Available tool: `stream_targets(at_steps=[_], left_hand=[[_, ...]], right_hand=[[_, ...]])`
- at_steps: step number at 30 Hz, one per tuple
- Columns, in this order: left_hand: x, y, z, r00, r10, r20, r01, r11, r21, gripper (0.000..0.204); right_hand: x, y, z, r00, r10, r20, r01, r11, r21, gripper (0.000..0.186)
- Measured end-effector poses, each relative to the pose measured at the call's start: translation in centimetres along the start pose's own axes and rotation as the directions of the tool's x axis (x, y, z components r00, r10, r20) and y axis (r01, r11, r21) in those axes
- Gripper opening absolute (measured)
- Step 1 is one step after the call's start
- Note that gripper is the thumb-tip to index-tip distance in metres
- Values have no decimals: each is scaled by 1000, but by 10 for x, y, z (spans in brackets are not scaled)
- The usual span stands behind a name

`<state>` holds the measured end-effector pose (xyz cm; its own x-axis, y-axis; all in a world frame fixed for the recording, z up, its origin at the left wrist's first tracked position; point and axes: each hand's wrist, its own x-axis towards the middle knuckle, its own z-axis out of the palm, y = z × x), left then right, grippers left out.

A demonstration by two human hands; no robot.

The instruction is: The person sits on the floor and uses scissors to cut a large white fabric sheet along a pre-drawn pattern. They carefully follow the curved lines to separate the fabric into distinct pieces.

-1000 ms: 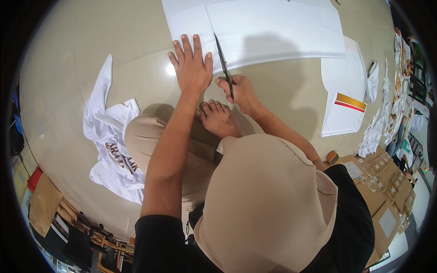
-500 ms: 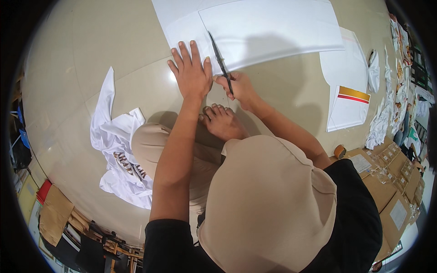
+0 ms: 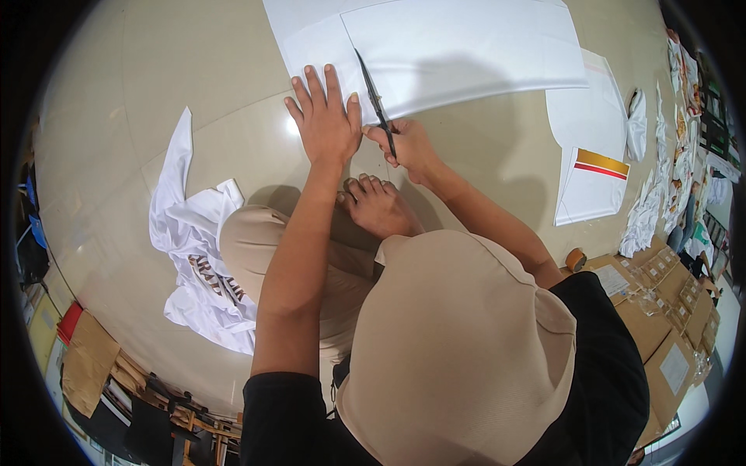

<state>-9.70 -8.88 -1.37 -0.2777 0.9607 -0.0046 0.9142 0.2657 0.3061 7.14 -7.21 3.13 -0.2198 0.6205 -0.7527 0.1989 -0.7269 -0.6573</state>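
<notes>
A large white sheet (image 3: 466,58), which looks like fabric, lies spread on the floor, with another white layer showing at its left. My left hand (image 3: 326,120) rests flat with fingers spread, its fingertips on the white material near the lower left corner. In my right hand (image 3: 406,147) is a pair of black scissors (image 3: 376,101). Their blades point up and to the left over the cut edge, close beside my left thumb. My bare foot (image 3: 377,203) stands just below both hands.
Crumpled white cloth (image 3: 203,264) with brown lettering lies by my left knee. At the right are a white piece with gold and red stripes (image 3: 594,182), a tape roll (image 3: 576,259) and cardboard boxes (image 3: 641,311). Furniture and cartons crowd the lower left.
My left hand and the scissors appear very slightly higher in the picture. The grip on the scissors is the same, and the sheet lies much as before.
</notes>
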Motion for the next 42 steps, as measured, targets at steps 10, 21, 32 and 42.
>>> stream_targets(at_steps=[10,21,32,42], left_hand=[[0,0,0,1000,-2,16,2,1000,5,73],[-1,-1,0,1000,12,1,-12,1000,4,73],[0,-1,0,1000,11,4,-11,1000,0,73],[-1,-3,1,1000,27,4,-27,1000,12,74]], right_hand=[[0,-9,2,1000,-24,15,24,1000,8,50],[11,-22,5,999,-23,38,21,999,39,47],[10,-26,3,996,-37,77,33,998,51,41],[18,-41,6,996,-56,65,51,996,74,42]])
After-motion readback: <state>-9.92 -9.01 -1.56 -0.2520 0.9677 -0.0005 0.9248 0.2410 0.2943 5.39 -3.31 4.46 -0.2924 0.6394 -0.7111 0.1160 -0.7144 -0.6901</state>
